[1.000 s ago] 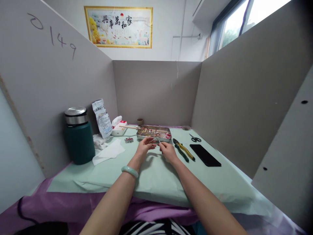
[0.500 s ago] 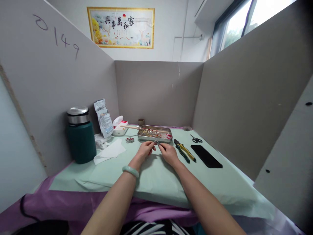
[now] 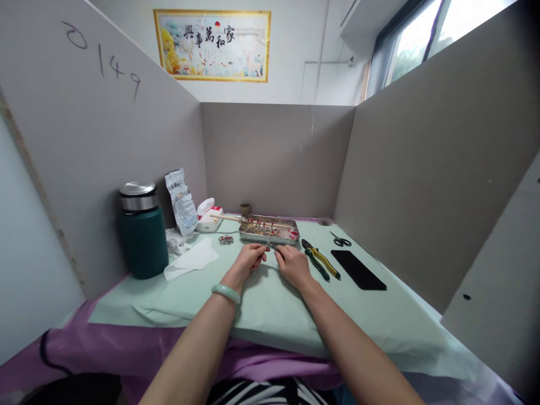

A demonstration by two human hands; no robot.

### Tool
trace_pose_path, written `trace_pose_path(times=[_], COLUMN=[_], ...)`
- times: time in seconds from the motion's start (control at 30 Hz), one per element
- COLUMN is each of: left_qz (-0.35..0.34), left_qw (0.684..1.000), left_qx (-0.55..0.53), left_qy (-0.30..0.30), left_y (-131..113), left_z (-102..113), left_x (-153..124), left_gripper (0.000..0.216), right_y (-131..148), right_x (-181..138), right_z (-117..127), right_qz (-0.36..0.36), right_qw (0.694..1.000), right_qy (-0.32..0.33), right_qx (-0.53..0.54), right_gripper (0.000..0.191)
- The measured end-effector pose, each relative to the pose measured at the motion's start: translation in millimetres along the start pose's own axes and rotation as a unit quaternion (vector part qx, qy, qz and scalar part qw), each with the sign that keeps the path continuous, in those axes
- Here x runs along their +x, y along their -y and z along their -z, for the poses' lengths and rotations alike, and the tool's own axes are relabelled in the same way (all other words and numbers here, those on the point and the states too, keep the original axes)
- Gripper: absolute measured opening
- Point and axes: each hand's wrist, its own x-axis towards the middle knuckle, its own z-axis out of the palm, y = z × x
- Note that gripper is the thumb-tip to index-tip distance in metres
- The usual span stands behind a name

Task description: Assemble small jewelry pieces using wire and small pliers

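Observation:
My left hand (image 3: pixel 250 261), with a pale green bangle on its wrist, is pinched closed; a piece too small to name is at its fingertips. My right hand (image 3: pixel 292 265) is wrapped around a thin dark metal tool (image 3: pixel 272 246), perhaps tweezers or fine pliers. Its tip points left and meets the left fingertips. Just beyond both hands lies a metal tray (image 3: pixel 270 238) holding small red and gold beads and a thin wooden stick (image 3: pixel 228 218) across its rim. A small cluster of red and silver beads (image 3: pixel 225 240) rests left of the tray.
Pliers with yellow and green handles (image 3: pixel 321 263), scissors (image 3: pixel 341 241) and a black phone-like slab (image 3: pixel 358 270) lie on the right. On the left stand a green thermos (image 3: pixel 143 242), a silver pouch (image 3: pixel 181 202), a tissue pack (image 3: pixel 210 218) and white paper (image 3: pixel 192 260). Grey partitions enclose the table.
The whole view has shifted slightly with my head. Both hands stay together in front of the tray; the tool's tip has moved slightly against the left fingertips.

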Motion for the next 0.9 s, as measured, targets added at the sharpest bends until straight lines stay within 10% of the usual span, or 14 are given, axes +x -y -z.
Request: trace_pose_path(times=[0.4,0.9], left_qz=[-0.075,-0.176], left_qw=[0.994,0.982], left_qx=[-0.060,0.055], left_qy=[0.042,0.028], left_y=[-4.8,-4.6], left_z=[-1.6,-2.3], left_x=[0.4,2.8], left_gripper=[0.030,0.032], right_y=[-6.7,-5.3], right_x=[9.0,9.4], right_z=[-2.6,2.7], right_qz=[-0.158,-0.191], right_qw=[0.942,0.895], right_qy=[0.020,0.087], right_qx=[0.295,0.394], right_gripper=[0.033,0.033])
